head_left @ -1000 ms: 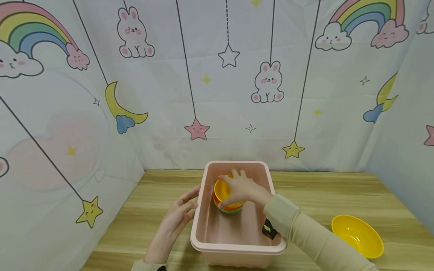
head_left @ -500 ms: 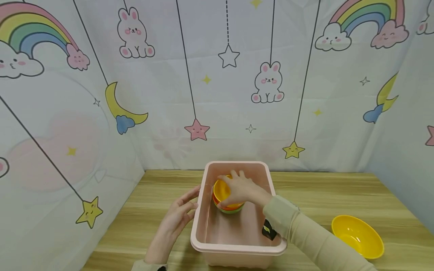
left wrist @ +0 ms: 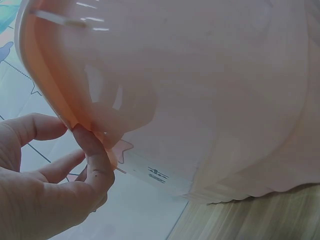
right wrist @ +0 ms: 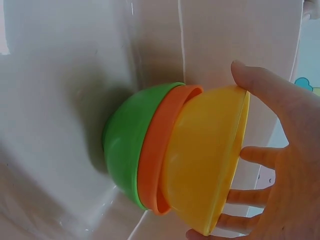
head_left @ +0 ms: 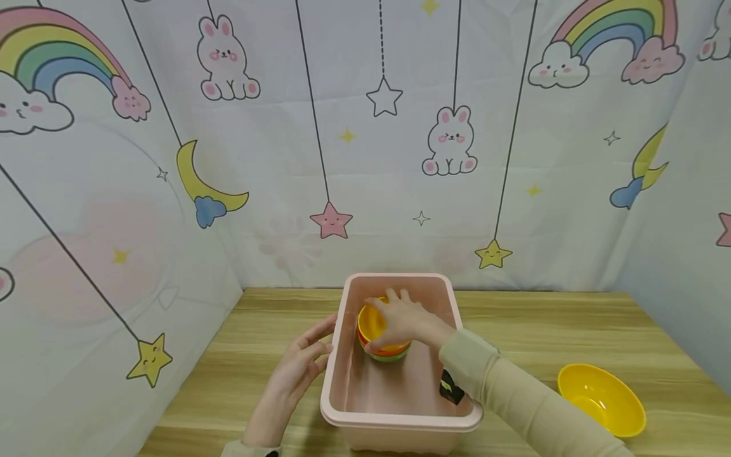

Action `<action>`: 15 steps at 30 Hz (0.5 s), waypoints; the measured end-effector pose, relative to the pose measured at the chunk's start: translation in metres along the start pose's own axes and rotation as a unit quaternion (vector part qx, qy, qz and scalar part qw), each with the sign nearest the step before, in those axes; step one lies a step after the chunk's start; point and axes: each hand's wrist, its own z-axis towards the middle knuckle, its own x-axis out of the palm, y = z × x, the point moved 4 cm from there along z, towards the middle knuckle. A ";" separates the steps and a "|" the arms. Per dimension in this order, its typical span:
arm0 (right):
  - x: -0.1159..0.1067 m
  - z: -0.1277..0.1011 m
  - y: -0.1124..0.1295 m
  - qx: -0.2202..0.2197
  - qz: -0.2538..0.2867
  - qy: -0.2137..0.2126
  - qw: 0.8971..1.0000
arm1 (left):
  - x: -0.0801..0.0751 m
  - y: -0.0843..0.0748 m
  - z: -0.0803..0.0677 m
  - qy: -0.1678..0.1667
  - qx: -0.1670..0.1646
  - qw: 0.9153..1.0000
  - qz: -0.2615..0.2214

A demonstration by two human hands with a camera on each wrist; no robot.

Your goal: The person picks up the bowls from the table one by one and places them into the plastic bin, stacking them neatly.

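My right hand (head_left: 404,322) reaches into a pink plastic bin (head_left: 400,420), its thumb and fingers spread across the rim of a small yellow bowl (right wrist: 200,155). The thumb and little finger hold opposite sides of that rim. The yellow bowl is tilted and nested in an orange bowl (right wrist: 157,150), with a green bowl (right wrist: 127,137) outermost, low by the bin's left wall. My left hand (head_left: 299,358) is at the bin's left side, relaxed fingertips touching the outside of its rim, as the left wrist view also shows.
A larger yellow bowl (head_left: 602,400) stands on the wooden table (head_left: 531,330) right of the bin, beside the right sleeve (head_left: 525,400). A white cloth (head_left: 388,165) printed with rabbits, stars and rainbows hangs behind and at both sides.
My right hand and the nested bowls have shifted slightly left inside the bin. The left hand, the bin and the larger yellow bowl stay in place.
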 end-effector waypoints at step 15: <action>0.003 0.003 -0.002 -0.012 0.001 0.009 1.000 | 0.000 0.001 0.000 0.001 0.003 1.000 0.003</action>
